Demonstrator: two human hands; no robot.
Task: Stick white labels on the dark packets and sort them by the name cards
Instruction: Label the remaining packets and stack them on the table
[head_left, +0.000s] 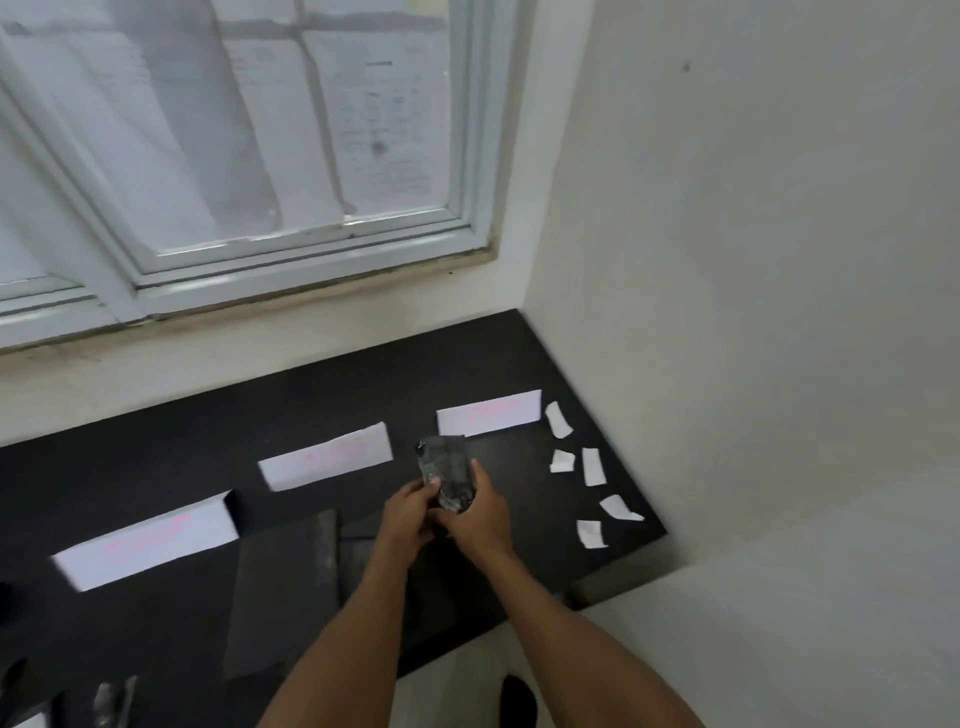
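Both hands hold one dark shiny packet (447, 470) upright above the black counter (208, 431). My left hand (408, 514) grips its lower left edge; my right hand (483, 512) grips its lower right side. Three white name cards with faint pink writing lie in a slanted row: one at the left (148, 540), one in the middle (327, 454), one at the right (491, 411) just behind the packet. Several small white labels (589, 465) lie scattered at the counter's right end. No label is visible on the held packet.
More dark packets (283, 582) lie flat on the counter under my left forearm. Another shiny packet (111, 701) shows at the bottom left. A window (249, 156) stands behind the counter, a white wall (753, 260) on the right. The counter's front edge runs under my arms.
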